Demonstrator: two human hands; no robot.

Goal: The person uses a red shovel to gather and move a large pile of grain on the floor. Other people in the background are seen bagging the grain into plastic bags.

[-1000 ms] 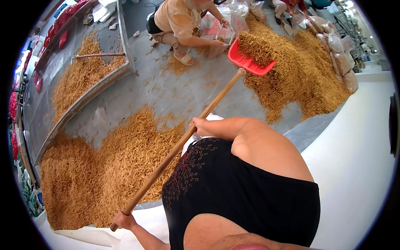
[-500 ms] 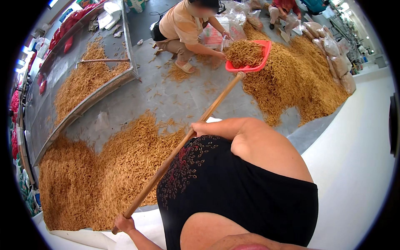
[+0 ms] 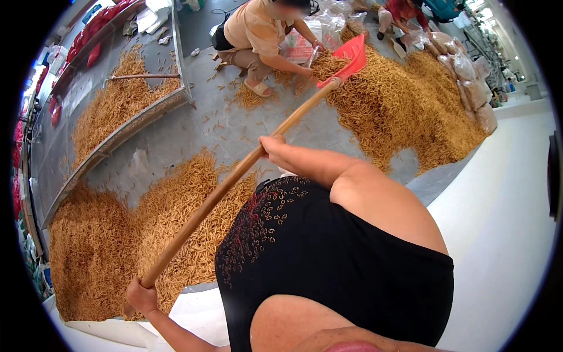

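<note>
Shovel [image 3: 233, 180], just one, is held aslant above the grey floor [image 3: 246, 132], its red blade [image 3: 358, 56] tilted and loaded with brown sticks beside one crouching co-worker [image 3: 252, 32]. The handle is gripped near its lower end by the closed left hand [image 3: 142, 297], and farther up by the closed right hand [image 3: 272, 146]. Two heaps are borne: one [image 3: 94, 258] at the floor's near-left corner, one [image 3: 410, 105] along its right edge.
</note>
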